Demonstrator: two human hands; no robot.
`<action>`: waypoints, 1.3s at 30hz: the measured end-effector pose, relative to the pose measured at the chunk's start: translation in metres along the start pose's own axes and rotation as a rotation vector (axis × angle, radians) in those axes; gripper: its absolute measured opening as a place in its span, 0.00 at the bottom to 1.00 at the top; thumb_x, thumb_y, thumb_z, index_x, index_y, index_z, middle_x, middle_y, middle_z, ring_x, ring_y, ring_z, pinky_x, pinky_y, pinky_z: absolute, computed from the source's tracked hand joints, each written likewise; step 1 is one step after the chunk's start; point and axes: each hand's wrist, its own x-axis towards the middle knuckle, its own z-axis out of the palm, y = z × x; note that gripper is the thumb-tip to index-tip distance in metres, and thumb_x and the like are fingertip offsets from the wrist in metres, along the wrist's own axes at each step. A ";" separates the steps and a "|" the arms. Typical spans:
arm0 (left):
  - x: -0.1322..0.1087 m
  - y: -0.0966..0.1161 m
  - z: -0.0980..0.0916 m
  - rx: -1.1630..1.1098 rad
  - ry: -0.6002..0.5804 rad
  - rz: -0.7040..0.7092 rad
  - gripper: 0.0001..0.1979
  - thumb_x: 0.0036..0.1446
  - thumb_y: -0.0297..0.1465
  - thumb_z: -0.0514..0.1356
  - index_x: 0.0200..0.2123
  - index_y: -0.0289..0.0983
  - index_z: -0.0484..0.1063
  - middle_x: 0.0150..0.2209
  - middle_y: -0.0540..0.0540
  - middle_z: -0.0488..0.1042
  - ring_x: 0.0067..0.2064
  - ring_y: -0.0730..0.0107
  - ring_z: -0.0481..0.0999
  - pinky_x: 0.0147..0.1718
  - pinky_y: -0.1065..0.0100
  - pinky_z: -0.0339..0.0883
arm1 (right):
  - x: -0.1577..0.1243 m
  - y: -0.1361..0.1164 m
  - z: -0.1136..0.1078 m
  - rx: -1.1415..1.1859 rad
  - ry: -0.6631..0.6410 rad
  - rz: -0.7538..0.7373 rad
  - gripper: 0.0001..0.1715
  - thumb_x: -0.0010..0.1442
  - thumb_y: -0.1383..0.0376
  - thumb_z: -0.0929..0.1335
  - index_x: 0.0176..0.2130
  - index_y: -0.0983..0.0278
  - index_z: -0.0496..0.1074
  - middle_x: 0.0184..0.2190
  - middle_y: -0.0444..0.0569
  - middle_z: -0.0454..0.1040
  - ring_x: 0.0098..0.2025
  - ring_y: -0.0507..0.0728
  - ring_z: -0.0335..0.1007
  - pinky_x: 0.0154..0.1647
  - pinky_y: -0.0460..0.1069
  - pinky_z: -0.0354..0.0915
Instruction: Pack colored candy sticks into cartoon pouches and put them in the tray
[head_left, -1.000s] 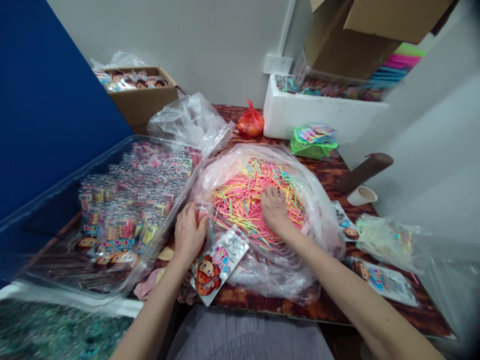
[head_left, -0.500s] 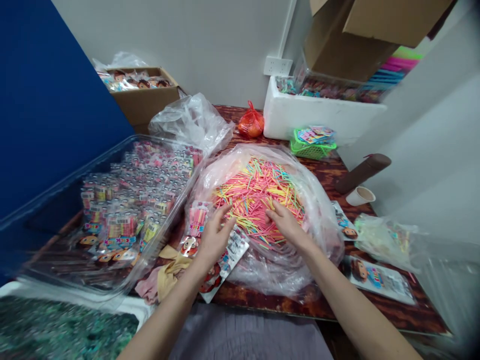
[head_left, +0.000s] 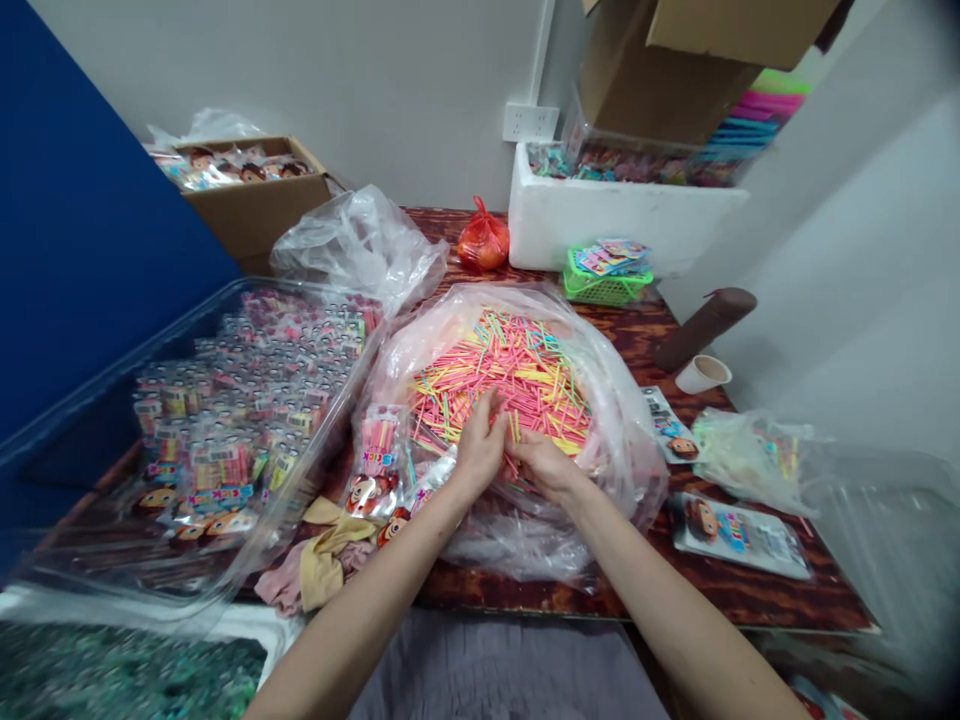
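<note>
A clear plastic bag (head_left: 626, 400) with rolled-down sides holds a heap of thin pink, yellow, green and blue sticks (head_left: 517, 350). At the near edge of the heap, my right hand (head_left: 546, 465) has its fingers closed round a few sticks that point upward. My left hand (head_left: 480, 448) is close beside it, fingers stretched out and palm turned toward those sticks. Left of the bag lies a printed pouch (head_left: 379, 455) with pink sticks showing in its window. A second printed pouch (head_left: 431, 485) is partly covered by my left forearm.
A clear tub (head_left: 300, 480) full of packed pouches (head_left: 247, 400) stands left. Cloths (head_left: 330, 555) lie by its corner. Behind are a red bag (head_left: 484, 240), a green basket (head_left: 606, 285) and a white foam box (head_left: 622, 220). A brown bottle (head_left: 705, 328) and paper cup (head_left: 703, 374) stand right.
My hands have come together over the near part of the heap; the left moved right and the right moved inward with a few sticks. The whole view has shifted slightly.
</note>
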 end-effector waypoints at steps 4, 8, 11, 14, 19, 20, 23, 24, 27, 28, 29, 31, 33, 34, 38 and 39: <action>-0.005 0.009 -0.008 0.219 0.021 0.163 0.22 0.65 0.32 0.51 0.61 0.36 0.61 0.62 0.37 0.66 0.63 0.59 0.65 0.62 0.52 0.57 | 0.001 0.005 -0.012 -0.407 0.143 -0.164 0.07 0.54 0.61 0.68 0.27 0.61 0.68 0.20 0.43 0.72 0.22 0.53 0.64 0.25 0.47 0.60; -0.016 0.012 -0.009 0.499 -0.073 0.395 0.23 0.65 0.31 0.50 0.62 0.36 0.59 0.63 0.37 0.63 0.66 0.58 0.59 0.65 0.49 0.52 | -0.007 0.003 -0.012 -0.892 0.263 -0.333 0.09 0.56 0.69 0.61 0.28 0.62 0.69 0.28 0.49 0.76 0.32 0.57 0.69 0.36 0.50 0.62; -0.016 0.010 -0.007 0.555 -0.116 0.411 0.22 0.66 0.30 0.48 0.61 0.32 0.60 0.62 0.34 0.65 0.65 0.58 0.61 0.64 0.51 0.54 | -0.012 -0.003 -0.006 -1.013 0.299 -0.343 0.12 0.58 0.70 0.59 0.29 0.62 0.69 0.28 0.50 0.75 0.31 0.57 0.68 0.36 0.50 0.61; -0.014 0.012 -0.006 0.495 -0.123 0.370 0.22 0.66 0.30 0.48 0.62 0.33 0.60 0.61 0.35 0.66 0.64 0.59 0.63 0.62 0.53 0.59 | -0.013 -0.005 -0.002 -0.849 0.261 -0.349 0.11 0.57 0.69 0.59 0.29 0.62 0.70 0.27 0.48 0.74 0.30 0.56 0.67 0.35 0.50 0.62; -0.021 0.029 -0.006 0.453 -0.276 0.287 0.17 0.66 0.30 0.48 0.51 0.36 0.73 0.46 0.40 0.79 0.48 0.61 0.78 0.50 0.59 0.70 | -0.018 -0.001 0.000 -0.457 0.033 -0.229 0.11 0.50 0.69 0.62 0.30 0.65 0.73 0.25 0.44 0.72 0.31 0.55 0.65 0.40 0.51 0.64; -0.024 0.032 -0.009 0.451 -0.314 0.277 0.16 0.66 0.31 0.49 0.50 0.36 0.73 0.45 0.40 0.79 0.47 0.61 0.78 0.49 0.59 0.70 | -0.021 0.000 -0.001 -0.433 0.015 -0.214 0.10 0.49 0.69 0.63 0.29 0.65 0.73 0.25 0.44 0.72 0.32 0.55 0.65 0.41 0.51 0.63; -0.038 0.038 -0.025 0.417 -0.304 0.272 0.18 0.66 0.33 0.50 0.56 0.37 0.68 0.53 0.40 0.75 0.54 0.62 0.74 0.53 0.61 0.67 | -0.039 0.004 -0.001 -0.416 0.035 -0.241 0.05 0.53 0.66 0.65 0.30 0.63 0.71 0.26 0.43 0.72 0.33 0.55 0.66 0.41 0.50 0.62; -0.043 0.037 -0.034 0.419 -0.243 0.260 0.18 0.67 0.34 0.50 0.57 0.37 0.67 0.55 0.40 0.74 0.55 0.63 0.73 0.54 0.61 0.65 | -0.045 0.007 -0.001 -0.416 0.057 -0.259 0.05 0.56 0.64 0.65 0.31 0.63 0.70 0.28 0.43 0.72 0.33 0.55 0.66 0.41 0.50 0.62; -0.064 0.025 -0.062 0.567 0.001 0.165 0.14 0.66 0.34 0.50 0.49 0.37 0.71 0.48 0.41 0.76 0.50 0.60 0.74 0.51 0.58 0.66 | -0.062 0.022 0.001 -0.425 0.124 -0.285 0.07 0.60 0.61 0.65 0.34 0.62 0.70 0.30 0.44 0.73 0.35 0.55 0.67 0.40 0.49 0.61; -0.071 0.018 -0.070 0.653 0.034 0.130 0.13 0.66 0.34 0.51 0.47 0.37 0.71 0.45 0.41 0.76 0.49 0.58 0.74 0.49 0.57 0.66 | -0.066 0.029 0.002 -0.428 0.139 -0.291 0.08 0.61 0.61 0.65 0.34 0.62 0.70 0.31 0.45 0.73 0.36 0.56 0.68 0.41 0.49 0.61; -0.078 0.012 -0.076 0.743 0.046 0.111 0.12 0.65 0.34 0.52 0.45 0.37 0.72 0.43 0.41 0.76 0.48 0.56 0.74 0.49 0.55 0.65 | -0.069 0.035 0.003 -0.434 0.155 -0.301 0.08 0.61 0.61 0.65 0.34 0.61 0.71 0.31 0.45 0.73 0.36 0.56 0.68 0.41 0.49 0.61; -0.091 0.000 -0.084 0.899 0.044 0.096 0.12 0.63 0.35 0.55 0.47 0.37 0.71 0.44 0.40 0.75 0.47 0.53 0.72 0.47 0.53 0.65 | -0.072 0.045 0.005 -0.451 0.183 -0.329 0.08 0.62 0.61 0.65 0.34 0.61 0.71 0.32 0.46 0.73 0.37 0.57 0.68 0.42 0.50 0.62; -0.099 -0.008 -0.086 1.004 0.040 0.097 0.17 0.60 0.37 0.58 0.50 0.37 0.69 0.45 0.39 0.73 0.47 0.50 0.71 0.46 0.52 0.64 | -0.073 0.051 0.006 -0.453 0.198 -0.358 0.09 0.63 0.61 0.64 0.35 0.60 0.71 0.32 0.46 0.73 0.39 0.58 0.69 0.43 0.50 0.62; -0.101 -0.010 -0.085 1.029 0.040 0.099 0.19 0.59 0.38 0.59 0.52 0.36 0.68 0.45 0.39 0.73 0.47 0.50 0.71 0.46 0.52 0.64 | -0.073 0.052 0.007 -0.448 0.205 -0.368 0.09 0.63 0.60 0.64 0.35 0.60 0.71 0.32 0.47 0.73 0.39 0.58 0.69 0.43 0.50 0.62; -0.101 -0.014 -0.081 0.932 0.098 0.114 0.15 0.59 0.31 0.58 0.50 0.37 0.68 0.41 0.41 0.72 0.44 0.54 0.72 0.42 0.57 0.65 | -0.073 0.057 0.006 -0.459 0.214 -0.380 0.09 0.63 0.60 0.64 0.35 0.61 0.71 0.33 0.47 0.73 0.39 0.58 0.69 0.43 0.50 0.62; -0.101 -0.015 -0.081 0.880 0.121 0.124 0.11 0.60 0.30 0.57 0.47 0.37 0.68 0.39 0.43 0.72 0.42 0.56 0.72 0.41 0.59 0.65 | -0.073 0.058 0.005 -0.476 0.213 -0.381 0.09 0.63 0.60 0.64 0.35 0.61 0.71 0.33 0.47 0.73 0.39 0.58 0.70 0.43 0.51 0.62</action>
